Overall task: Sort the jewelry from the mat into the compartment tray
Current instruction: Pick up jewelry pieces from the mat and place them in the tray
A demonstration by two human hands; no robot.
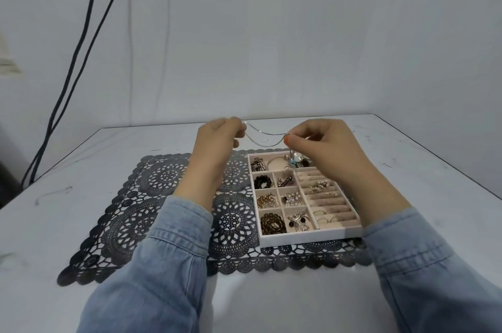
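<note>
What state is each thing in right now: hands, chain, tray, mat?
Left hand: raised above the mat, pinching one end of the chain.
Right hand: raised over the tray's far end, pinching the other end.
Chain: off the mat, sagging between the two hands.
Tray: open, resting on the mat's right side, most compartments filled.
Mat: flat on the table, under the tray.
</note>
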